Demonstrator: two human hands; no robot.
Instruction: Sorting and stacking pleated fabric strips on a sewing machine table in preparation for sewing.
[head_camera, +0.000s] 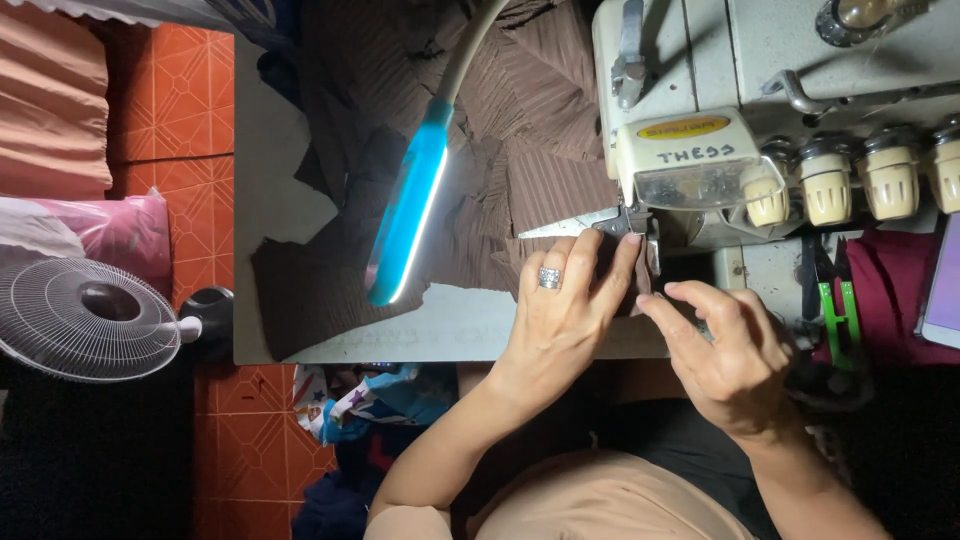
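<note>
We see one dark brown pleated fabric piece on the pale surface under one cream overlock sewing machine. Left hand presses it flat, fingers extended; right hand pinches its edge. Four cream tension knobs.
</note>
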